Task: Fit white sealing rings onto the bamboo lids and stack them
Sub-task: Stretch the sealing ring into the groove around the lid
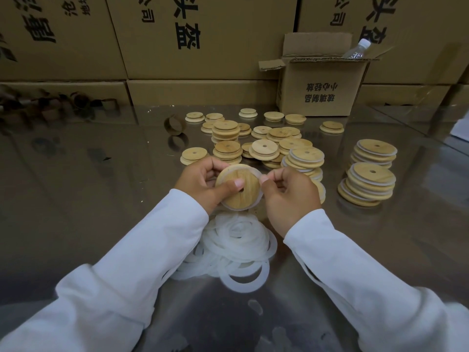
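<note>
Lowest in the frame, two white sleeves reach in over a reflective steel table. Between the sleeves, at lower centre, lies the pile of loose white rings, overlapping in a heap. Just above it, at mid-frame, the left hand grips a bamboo lid clear of the table, thumb laid across its face beside the centre hole and the other fingers curled round the far edge. The right hand pinches a sealing ring between thumb and forefinger at the lid's right edge, the remaining fingers loosely curled. The ring shows as a white band along the lid's upper right and lower rim, so the fitting step looks to be in hand and partly done. The next move probably calls for working the pinched stretch round into place until the band sits even all the way, then setting the lid on a pile. Beyond the hands to the right stand the ringed stacks, leaning somewhat; behind, at centre, the bare lids lie scattered and in low piles. Further back sits an open cardboard box holding a plastic bottle, against a wall of printed cartons.
</note>
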`<state>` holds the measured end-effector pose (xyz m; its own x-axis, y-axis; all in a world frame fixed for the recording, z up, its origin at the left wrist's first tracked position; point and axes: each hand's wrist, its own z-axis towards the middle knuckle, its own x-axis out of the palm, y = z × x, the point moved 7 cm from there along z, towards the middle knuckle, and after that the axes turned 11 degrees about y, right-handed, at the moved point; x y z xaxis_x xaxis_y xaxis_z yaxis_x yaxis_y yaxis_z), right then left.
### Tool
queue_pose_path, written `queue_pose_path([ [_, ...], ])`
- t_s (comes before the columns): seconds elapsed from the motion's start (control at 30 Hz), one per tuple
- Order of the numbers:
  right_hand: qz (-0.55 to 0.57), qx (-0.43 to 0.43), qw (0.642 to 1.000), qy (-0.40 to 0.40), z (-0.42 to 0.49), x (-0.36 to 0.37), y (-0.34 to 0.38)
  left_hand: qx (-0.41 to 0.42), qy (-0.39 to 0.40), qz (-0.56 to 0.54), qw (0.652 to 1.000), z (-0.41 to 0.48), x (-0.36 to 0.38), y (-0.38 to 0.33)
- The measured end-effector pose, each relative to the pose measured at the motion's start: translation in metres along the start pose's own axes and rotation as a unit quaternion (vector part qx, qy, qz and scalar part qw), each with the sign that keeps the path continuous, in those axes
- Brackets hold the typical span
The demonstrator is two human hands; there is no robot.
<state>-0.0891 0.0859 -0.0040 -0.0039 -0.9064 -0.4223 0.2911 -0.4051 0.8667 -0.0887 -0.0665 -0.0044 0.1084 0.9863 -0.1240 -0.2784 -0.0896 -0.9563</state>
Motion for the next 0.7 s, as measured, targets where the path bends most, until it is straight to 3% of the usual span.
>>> queue_pose_path([
  [0.33,0.048,0.005,0.999,0.022,0.0009,0.0022,0.0023,-0.005,-0.002,-0.02,1.0,-0.0017,-0.0032,-0.0012],
  [0.7,0.014,-0.002,1.0,0.002,-0.0011,-0.0015,0.0071,0.022,-0.024,0.02,0.999,-0.0033,-0.0051,-0.0083],
])
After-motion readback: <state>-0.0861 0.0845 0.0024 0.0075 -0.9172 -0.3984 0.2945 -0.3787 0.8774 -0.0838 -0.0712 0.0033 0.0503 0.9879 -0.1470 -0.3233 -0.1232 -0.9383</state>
